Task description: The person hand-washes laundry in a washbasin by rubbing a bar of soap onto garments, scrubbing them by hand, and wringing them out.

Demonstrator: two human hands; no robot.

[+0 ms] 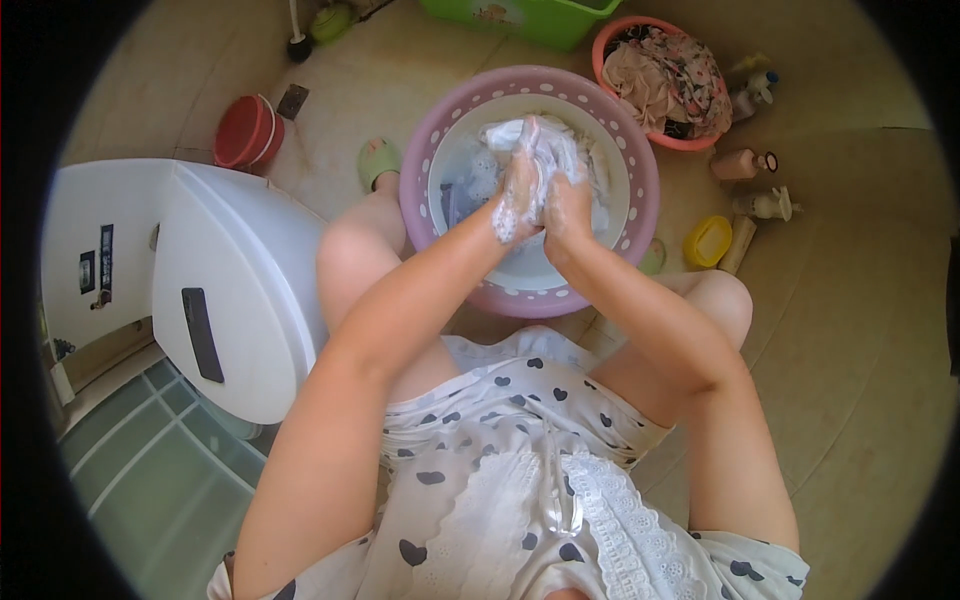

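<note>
A purple basin (640, 190) with white dots on its rim stands on the floor between my knees, holding soapy water and wet laundry. Over it, my left hand (518, 190) and my right hand (568, 205) are close together, both closed on a white soapy cloth (545, 155). Suds coat my left hand and wrist. Part of the cloth bunches up between the palms, and the rest lies toward the far side of the basin. Darker fabric (460, 200) sits in the water left of my hands. Some fingertips are hidden by cloth and foam.
A pink basin (600, 55) of clothes stands at the far right, near a green tub (560, 30). Bottles (740, 165) and a yellow bowl (708, 241) line the right side. On the left are a red bucket (240, 135) and a white appliance (240, 300).
</note>
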